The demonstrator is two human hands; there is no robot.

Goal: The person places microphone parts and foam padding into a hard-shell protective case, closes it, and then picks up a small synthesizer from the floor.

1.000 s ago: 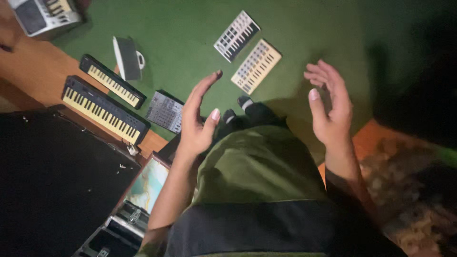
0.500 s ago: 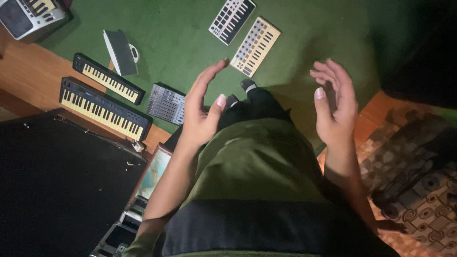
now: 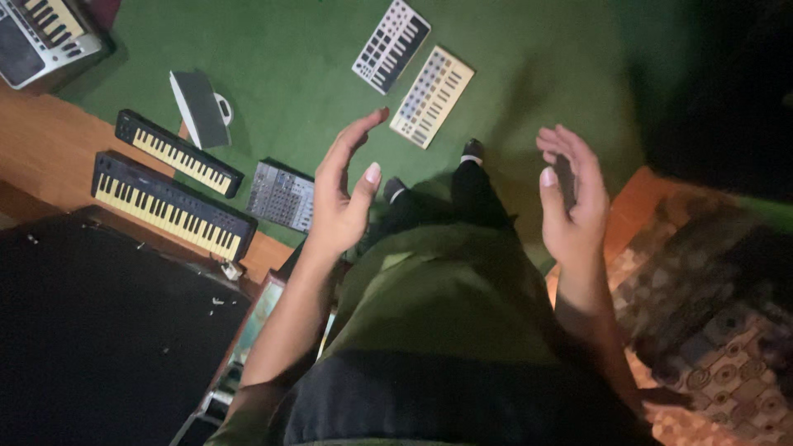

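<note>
While both hands hover open and empty mid-frame, left hand [image 3: 343, 198] and right hand [image 3: 570, 206] sit below the cream rectangular pad controller [image 3: 432, 97] on green carpet [image 3: 273, 58].

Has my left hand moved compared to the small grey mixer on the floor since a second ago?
Cannot tell for sure: the left hand sits beside the grey mixer much as before; the head camera itself shifted, sliding the whole floor.

- Cream rectangular pad controller [image 3: 432, 97] with rows of small buttons: lies flat and slanted on the green carpet, just beyond the fingertips of the raised hand on the left side of the view.
- White-and-black mini keyboard controller [image 3: 391, 45]: flat, slanted the same way, just beside the cream one, farther off.
</note>
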